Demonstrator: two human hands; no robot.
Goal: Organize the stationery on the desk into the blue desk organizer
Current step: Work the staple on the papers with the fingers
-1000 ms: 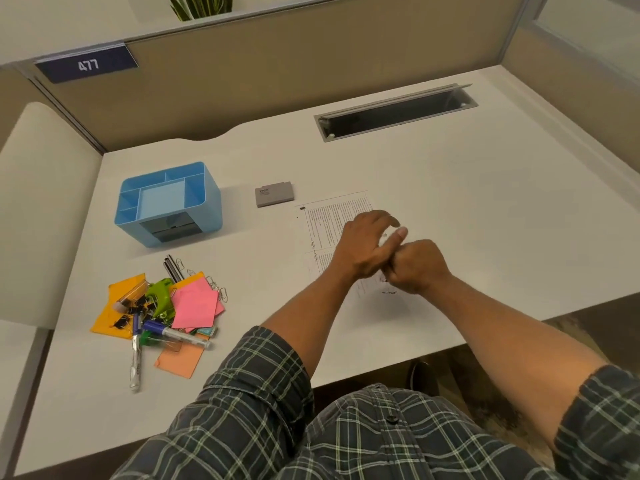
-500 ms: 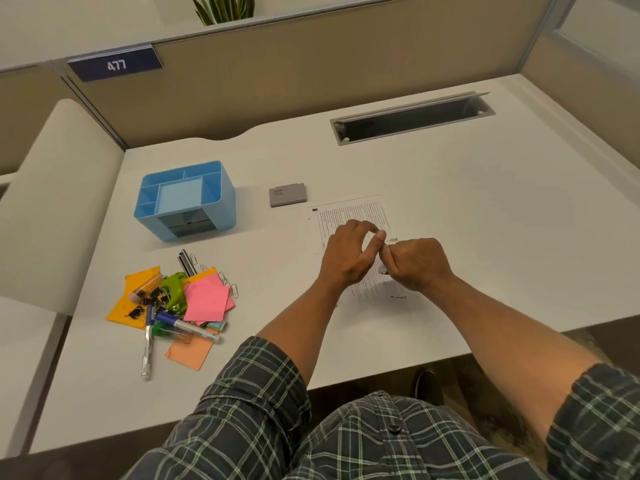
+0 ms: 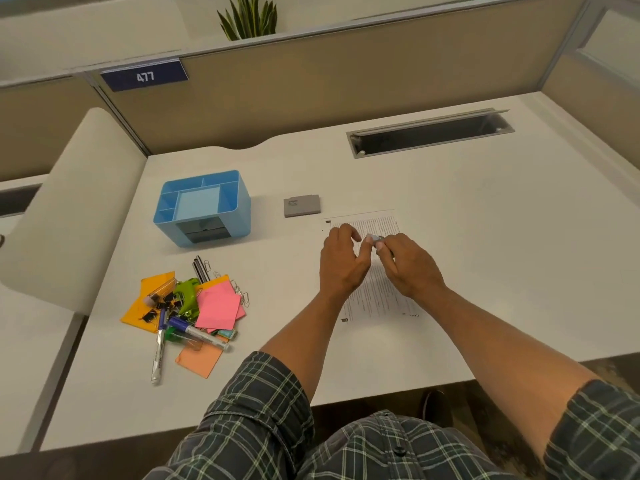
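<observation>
Both hands (image 3: 374, 261) pinch a small object (image 3: 374, 240)

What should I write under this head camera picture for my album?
Two hands pinch a small grey object over a printed sheet; blue plastic desk organizer waits.
</observation>
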